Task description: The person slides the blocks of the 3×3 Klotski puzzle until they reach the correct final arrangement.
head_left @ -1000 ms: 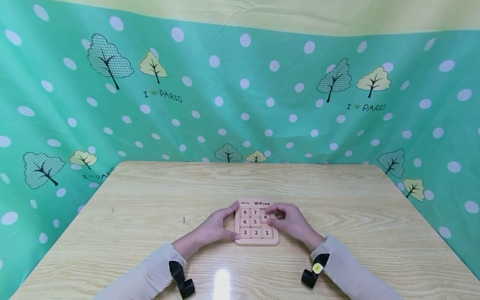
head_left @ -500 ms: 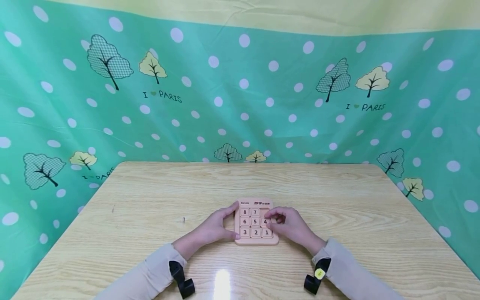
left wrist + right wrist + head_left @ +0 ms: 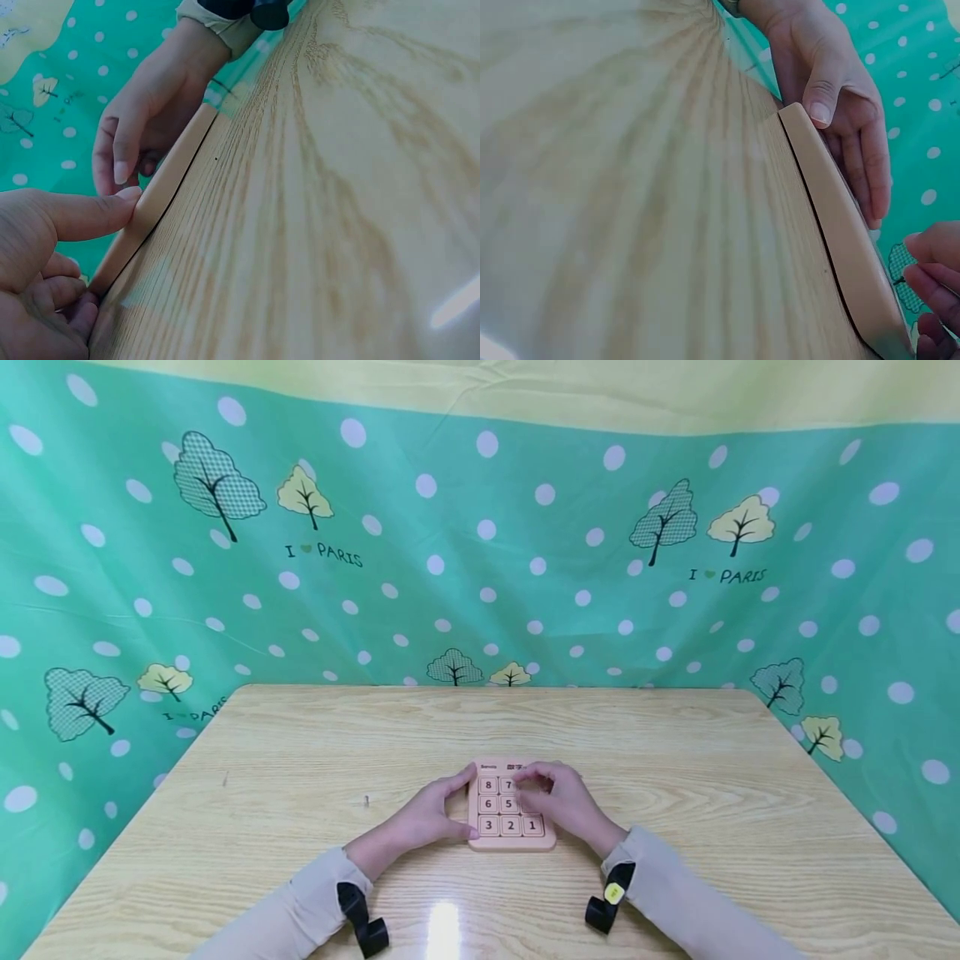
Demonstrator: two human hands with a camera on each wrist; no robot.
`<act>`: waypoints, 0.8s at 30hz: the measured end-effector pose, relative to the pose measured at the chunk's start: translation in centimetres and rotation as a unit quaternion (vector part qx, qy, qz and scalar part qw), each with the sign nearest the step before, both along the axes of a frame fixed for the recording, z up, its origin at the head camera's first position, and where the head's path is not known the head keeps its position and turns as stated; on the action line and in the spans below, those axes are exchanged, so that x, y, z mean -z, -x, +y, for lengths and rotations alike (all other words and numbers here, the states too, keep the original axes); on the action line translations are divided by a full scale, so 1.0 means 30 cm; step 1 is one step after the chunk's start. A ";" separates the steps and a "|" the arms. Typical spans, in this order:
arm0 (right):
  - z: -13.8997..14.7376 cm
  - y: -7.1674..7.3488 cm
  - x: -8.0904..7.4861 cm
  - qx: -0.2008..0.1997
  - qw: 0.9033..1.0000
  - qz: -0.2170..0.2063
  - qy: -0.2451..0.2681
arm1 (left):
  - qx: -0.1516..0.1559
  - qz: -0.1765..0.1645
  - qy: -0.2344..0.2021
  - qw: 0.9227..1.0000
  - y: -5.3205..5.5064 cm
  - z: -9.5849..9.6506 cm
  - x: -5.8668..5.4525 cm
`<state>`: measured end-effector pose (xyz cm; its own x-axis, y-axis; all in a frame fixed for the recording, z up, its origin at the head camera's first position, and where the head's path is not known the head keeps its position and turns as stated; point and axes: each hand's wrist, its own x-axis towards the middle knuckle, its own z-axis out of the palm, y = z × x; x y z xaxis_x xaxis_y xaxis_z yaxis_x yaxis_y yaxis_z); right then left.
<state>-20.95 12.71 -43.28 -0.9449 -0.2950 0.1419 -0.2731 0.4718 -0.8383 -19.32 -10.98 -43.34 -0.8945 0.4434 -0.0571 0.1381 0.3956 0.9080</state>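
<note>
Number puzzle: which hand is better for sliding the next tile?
Probably the right hand: it is over the tiles, while the left hand holds the number puzzle by its left side.

A bare left hand (image 3: 840, 90) rests its thumb on a round-cornered peach slab (image 3: 836, 217) on the pale wood-grained table (image 3: 645, 210); the right hand (image 3: 939, 296), fingers bent, is near.

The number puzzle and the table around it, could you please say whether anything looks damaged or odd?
Nothing on the number puzzle stands out, though the right hand hides part of it. A small dark mark interrupts the pale wood grain of the table, left of the puzzle; whether stain or chip, I cannot tell.
</note>
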 end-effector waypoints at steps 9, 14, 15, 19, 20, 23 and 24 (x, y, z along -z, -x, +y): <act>-0.042 0.028 0.014 0.001 0.999 -0.012 0.039 | 0.010 0.004 -0.005 1.000 0.005 0.001 0.007; -0.056 0.033 0.021 -0.010 0.998 -0.008 0.059 | 0.014 0.004 -0.010 1.000 0.007 0.000 0.009; -0.060 0.034 0.023 -0.010 0.998 -0.006 0.061 | 0.014 0.005 -0.011 1.000 0.007 0.000 0.010; -0.071 0.035 0.024 0.006 0.999 -0.001 0.050 | 0.014 0.009 -0.009 1.000 0.008 -0.002 0.008; -0.074 0.035 0.025 0.012 0.999 -0.002 0.045 | 0.013 0.010 -0.008 1.000 0.008 -0.002 0.008; -0.082 0.033 0.026 0.027 0.999 -0.001 0.031 | 0.011 0.007 -0.009 1.000 0.007 -0.003 0.006; -0.084 0.034 0.027 0.030 0.999 0.002 0.029 | 0.011 0.005 -0.009 1.000 0.007 -0.003 0.006</act>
